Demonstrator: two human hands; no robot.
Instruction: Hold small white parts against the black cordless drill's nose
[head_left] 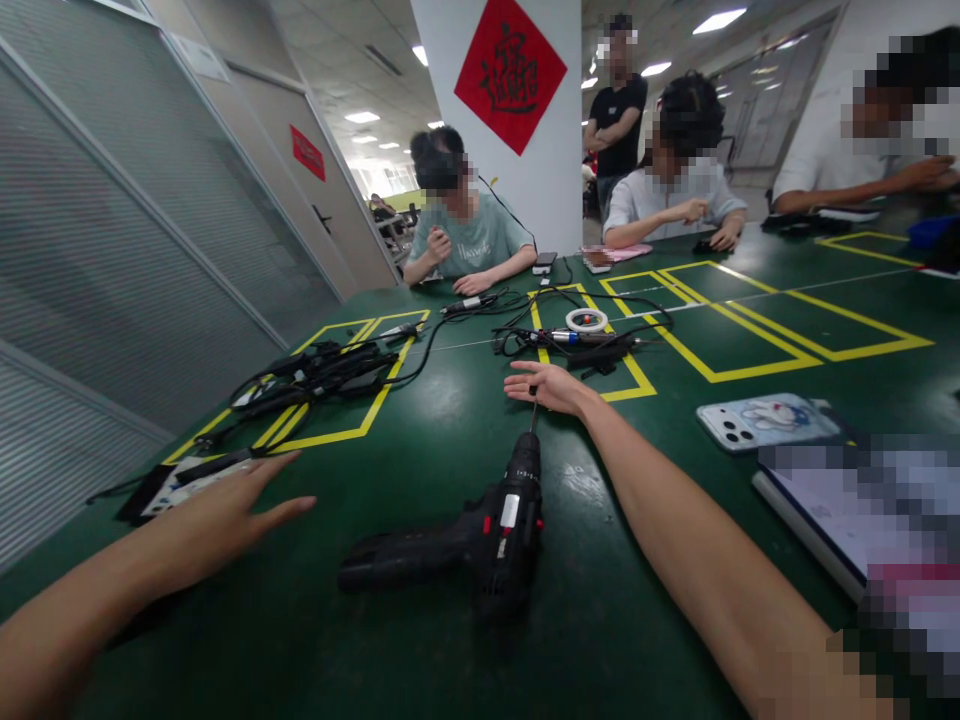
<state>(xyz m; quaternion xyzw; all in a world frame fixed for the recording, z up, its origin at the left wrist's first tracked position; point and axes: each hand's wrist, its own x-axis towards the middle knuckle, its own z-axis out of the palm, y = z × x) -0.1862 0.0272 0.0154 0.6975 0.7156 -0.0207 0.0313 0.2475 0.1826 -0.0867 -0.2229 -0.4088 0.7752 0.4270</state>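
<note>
Two hands (214,510) (553,388), one drill (499,535)

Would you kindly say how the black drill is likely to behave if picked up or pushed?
The black drill looks rigid and will probably feel heaviest at its bulky body. Lying on its side with the handle jutting out, it seems more apt to swivel than roll. Its thin front shaft might catch on something.

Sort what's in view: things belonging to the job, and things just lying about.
Probably in the job:
Power drill, lying between left hand and right hand
Its bit, pointing toward the right hand

Probably just lying about:
Phone
White ring
Tangled cables
</note>
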